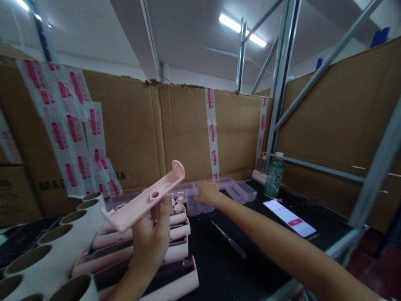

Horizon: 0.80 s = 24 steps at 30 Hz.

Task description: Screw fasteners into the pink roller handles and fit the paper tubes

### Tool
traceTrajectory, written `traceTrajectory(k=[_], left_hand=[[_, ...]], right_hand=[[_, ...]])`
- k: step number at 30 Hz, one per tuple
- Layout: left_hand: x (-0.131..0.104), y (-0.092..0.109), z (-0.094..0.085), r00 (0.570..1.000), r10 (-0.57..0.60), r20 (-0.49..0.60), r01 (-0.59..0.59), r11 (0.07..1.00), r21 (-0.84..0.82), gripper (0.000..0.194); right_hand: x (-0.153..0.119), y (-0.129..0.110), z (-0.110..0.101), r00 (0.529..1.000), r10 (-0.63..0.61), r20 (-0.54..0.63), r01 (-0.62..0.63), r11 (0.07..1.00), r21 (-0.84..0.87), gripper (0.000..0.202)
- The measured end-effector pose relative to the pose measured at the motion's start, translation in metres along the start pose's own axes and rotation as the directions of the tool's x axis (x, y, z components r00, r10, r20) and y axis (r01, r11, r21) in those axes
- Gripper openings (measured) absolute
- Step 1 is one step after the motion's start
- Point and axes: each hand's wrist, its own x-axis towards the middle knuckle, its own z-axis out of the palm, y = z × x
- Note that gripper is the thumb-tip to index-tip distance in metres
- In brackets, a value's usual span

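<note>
- Fingers of your left hand (153,234) clamp a pink plastic bracket (147,200), raised and tilted above the stacked pink parts (175,238); its hooked end points up and to the right, and a round hole shows near your thumb.
- Your right hand (207,194) stretches across the black table (225,267) and rests on the clear compartment tray (232,190) by the cardboard wall (188,129); you cannot tell whether its fingers grip anything.
- White tubes (53,251) stand just left of the pink stack.
- You have a thin metal tool (228,240) lying under your right forearm.
- Further right, a phone (290,217) lies near a green bottle (274,174).
</note>
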Motion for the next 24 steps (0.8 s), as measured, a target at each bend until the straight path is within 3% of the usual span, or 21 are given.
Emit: traceTrajectory(k=[3, 11, 17, 21, 24], left_hand=[[-0.001, -0.003, 0.001, 1.000, -0.013, -0.003, 0.013, 1.000, -0.020, 0.045], [-0.009, -0.003, 0.002, 1.000, -0.003, 0.029, 0.004, 1.000, -0.016, 0.044], [-0.010, 0.001, 0.001, 0.997, 0.003, 0.078, -0.002, 1.000, -0.011, 0.043], [-0.014, 0.004, 0.000, 0.995, 0.028, 0.092, -0.031, 0.999, 0.035, 0.044], [-0.017, 0.005, 0.000, 0.994, 0.030, 0.108, -0.039, 0.996, 0.076, 0.043]], right_hand=[[0.004, 0.005, 0.005, 1.000, 0.009, 0.018, -0.009, 1.000, -0.006, 0.036], [-0.003, 0.064, 0.009, 0.992, 0.126, 0.005, -0.125, 0.990, -0.065, 0.037], [-0.015, 0.071, 0.011, 0.988, 0.144, -0.056, -0.146, 0.989, -0.034, 0.036], [-0.028, 0.068, 0.003, 0.976, 0.118, -0.184, -0.109, 0.992, 0.061, 0.033], [-0.046, 0.066, -0.018, 0.917, 0.074, -0.392, -0.010, 0.986, 0.164, 0.029]])
